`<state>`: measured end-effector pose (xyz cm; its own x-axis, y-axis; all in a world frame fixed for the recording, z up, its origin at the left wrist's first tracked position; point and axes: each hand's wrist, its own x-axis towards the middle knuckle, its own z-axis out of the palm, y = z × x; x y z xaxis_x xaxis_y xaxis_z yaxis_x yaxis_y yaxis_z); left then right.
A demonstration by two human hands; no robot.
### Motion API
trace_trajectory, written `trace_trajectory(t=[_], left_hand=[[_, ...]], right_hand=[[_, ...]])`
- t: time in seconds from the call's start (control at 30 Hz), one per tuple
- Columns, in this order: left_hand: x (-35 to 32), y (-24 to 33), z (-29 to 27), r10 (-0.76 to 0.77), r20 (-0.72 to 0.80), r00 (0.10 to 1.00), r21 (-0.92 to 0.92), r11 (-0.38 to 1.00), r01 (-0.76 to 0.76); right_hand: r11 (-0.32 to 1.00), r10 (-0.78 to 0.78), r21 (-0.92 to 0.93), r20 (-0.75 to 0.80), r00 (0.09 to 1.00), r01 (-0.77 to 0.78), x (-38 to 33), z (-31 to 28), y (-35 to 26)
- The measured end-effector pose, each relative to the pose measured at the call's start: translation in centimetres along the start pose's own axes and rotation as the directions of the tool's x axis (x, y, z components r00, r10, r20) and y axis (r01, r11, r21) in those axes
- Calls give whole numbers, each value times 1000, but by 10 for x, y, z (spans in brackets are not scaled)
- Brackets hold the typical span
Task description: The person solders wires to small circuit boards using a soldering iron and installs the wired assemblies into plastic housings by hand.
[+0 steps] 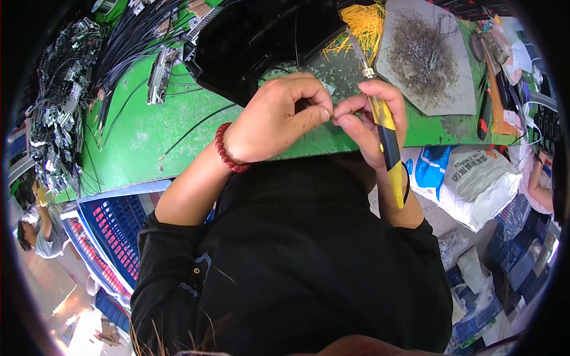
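Observation:
Near the table's front edge, my left hand (pixel 279 113) has thumb and forefinger pinched together. What lies between them is too small to make out. My right hand (pixel 386 113) carries a yellow-and-black soldering iron (pixel 387 136), its handle lying across the palm and its metal barrel pointing away from me. The right thumb and forefinger close in beside the left fingertips, almost touching them. Beyond both hands sits a large black tray (pixel 237 50), and a thin dark wire crosses it. A black wire (pixel 193 127) lies on the green table (pixel 127 145) left of my left wrist.
Yellow thin pieces (pixel 363 24) are heaped beside a pale board (pixel 466 89) covered with dark debris. Shiny parts with wires (pixel 59 113) pile up at the left, and one metallic part (pixel 159 74) lies nearer. A white sack (pixel 475 184) and blue crate (pixel 110 225) flank me.

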<state>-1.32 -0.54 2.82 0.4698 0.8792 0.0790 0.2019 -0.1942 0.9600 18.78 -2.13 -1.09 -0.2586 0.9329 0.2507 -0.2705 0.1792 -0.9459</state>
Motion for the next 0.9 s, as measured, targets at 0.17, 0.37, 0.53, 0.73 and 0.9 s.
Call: trace_trajectory(t=[0.17, 0.37, 0.53, 0.73, 0.9], left_hand=[[0, -2, 2, 17, -3, 1000, -11, 1000, -17], [-1, -2, 8, 69, -96, 993, 53, 997, -64], [-3, -5, 13, 111, -131, 985, 100, 990, -98], [-3, -6, 14, 93, -115, 989, 99, 992, -82], [-3, -8, 14, 77, -92, 993, 91, 993, -69]], right_hand=[[999, 31, 26, -21, 999, -31, 1, 2, -1], [990, -81, -123, -111, 991, 67, -6, 9, 3], [901, -193, -392, 25, 981, 187, -15, 1, 6], [891, -225, -405, -1, 974, 205, -14, 1, 9], [932, -182, -327, -42, 982, 158, -18, 1, 10]])
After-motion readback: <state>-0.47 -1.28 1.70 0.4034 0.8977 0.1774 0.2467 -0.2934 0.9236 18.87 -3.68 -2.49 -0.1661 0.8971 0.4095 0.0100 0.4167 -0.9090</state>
